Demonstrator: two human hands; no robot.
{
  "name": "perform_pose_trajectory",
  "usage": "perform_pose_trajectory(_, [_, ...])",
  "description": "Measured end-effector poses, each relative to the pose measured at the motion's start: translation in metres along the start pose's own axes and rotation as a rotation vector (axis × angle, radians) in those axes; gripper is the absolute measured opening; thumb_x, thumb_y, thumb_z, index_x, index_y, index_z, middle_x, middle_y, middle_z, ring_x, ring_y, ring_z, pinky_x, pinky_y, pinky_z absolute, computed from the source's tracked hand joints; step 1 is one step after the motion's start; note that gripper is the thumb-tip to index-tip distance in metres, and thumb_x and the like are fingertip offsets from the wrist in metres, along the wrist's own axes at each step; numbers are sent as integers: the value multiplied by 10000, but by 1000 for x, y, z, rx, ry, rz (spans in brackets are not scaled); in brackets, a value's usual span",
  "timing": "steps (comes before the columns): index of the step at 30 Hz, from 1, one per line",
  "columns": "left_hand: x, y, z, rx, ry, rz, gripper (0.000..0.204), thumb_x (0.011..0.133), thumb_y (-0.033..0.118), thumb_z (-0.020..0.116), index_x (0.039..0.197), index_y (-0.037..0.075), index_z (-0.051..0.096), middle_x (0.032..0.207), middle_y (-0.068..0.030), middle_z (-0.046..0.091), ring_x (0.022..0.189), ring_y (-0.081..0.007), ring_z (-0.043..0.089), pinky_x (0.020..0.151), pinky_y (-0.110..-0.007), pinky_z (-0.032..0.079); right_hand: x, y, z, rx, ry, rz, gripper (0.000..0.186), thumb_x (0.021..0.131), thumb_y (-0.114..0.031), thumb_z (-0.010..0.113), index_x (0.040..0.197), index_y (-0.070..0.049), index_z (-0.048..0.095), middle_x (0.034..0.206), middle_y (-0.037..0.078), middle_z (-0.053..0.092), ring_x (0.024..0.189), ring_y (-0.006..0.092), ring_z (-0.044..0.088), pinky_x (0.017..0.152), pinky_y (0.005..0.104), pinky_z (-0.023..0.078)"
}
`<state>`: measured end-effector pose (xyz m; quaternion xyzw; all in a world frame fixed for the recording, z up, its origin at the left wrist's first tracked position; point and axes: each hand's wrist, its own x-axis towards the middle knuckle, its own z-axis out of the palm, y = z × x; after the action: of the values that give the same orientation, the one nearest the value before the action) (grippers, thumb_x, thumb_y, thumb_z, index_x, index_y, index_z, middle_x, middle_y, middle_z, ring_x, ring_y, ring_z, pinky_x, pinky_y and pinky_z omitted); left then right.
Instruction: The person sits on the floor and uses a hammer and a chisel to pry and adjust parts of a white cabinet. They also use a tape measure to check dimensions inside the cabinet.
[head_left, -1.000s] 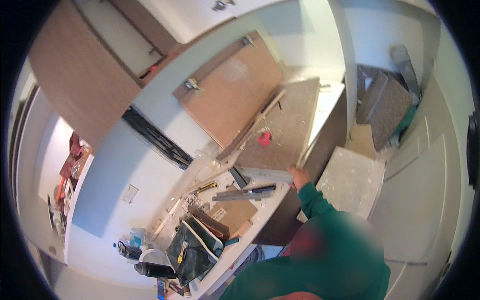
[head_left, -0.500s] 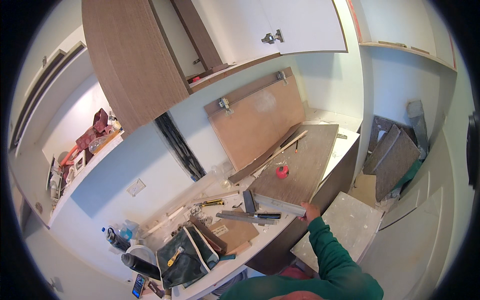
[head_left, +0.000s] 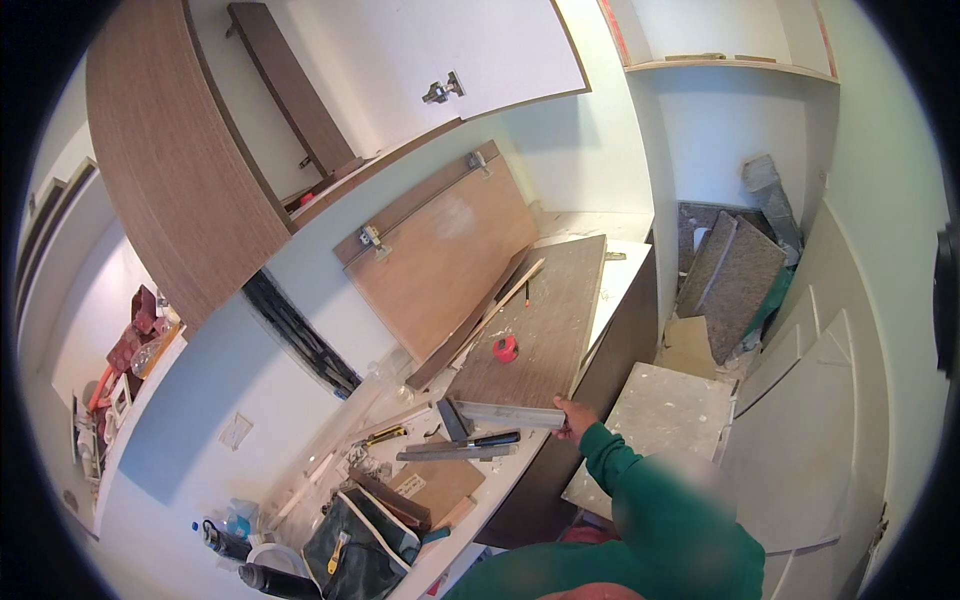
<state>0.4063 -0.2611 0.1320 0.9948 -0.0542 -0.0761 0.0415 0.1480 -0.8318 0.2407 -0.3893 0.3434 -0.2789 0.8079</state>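
Observation:
My right hand, at the end of a green sleeve, is closed on the end of a silver square with a dark stock. It lies across the near end of a brown laminate board on the white counter. On that board are a red tape measure, a wooden strip and a pencil. Just left of the hand lie a black-handled tool, a grey metal bar and a yellow knife. My left hand is not in view.
Cardboard, a dark tool bag and bottles crowd the left counter. A hinged panel leans on the wall beneath an open cabinet door. Offcuts, a speckled board and a pale door stand at right.
The view has swung, first bringing more of the upper cabinets in, then shifting the scene leftward. My right hand stays on the square, which remains across the board's near end.

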Motion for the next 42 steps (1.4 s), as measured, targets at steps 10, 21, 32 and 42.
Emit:
perform_pose_trajectory(10, [3,9,4,-3,2,7,470,808,458,675,924,3,703,967,-240,691,962,-399,658,846,-465,529,6,20,-12,111,-77,101,694,863,-725,523,953,-45,632,740,97,645,535,182,596,499,310,507])
perform_pose_trajectory(21, [-65,-73,64,-72,-29,-187,475,808,466,676,922,5,702,968,-239,690,965,-398,658,846,-464,531,29,137,-124,-330,190,241,504,958,-535,505,929,-38,584,648,116,578,500,227,544,472,371,469])
perform_pose_trajectory(32, [-249,-117,142,-459,144,-697,312,797,323,620,912,43,697,986,-224,688,947,-406,647,849,-497,514,-24,255,-151,-1104,-382,727,534,938,-477,557,1250,-45,521,1035,196,682,768,330,678,673,434,542])
perform_pose_trajectory(42, [-330,-129,36,-1703,904,-1117,162,832,229,724,829,79,665,810,-46,686,769,-161,643,644,-323,495,-3,273,-56,-1486,-964,583,424,913,-417,592,1114,-44,582,956,162,685,762,297,671,678,419,532])
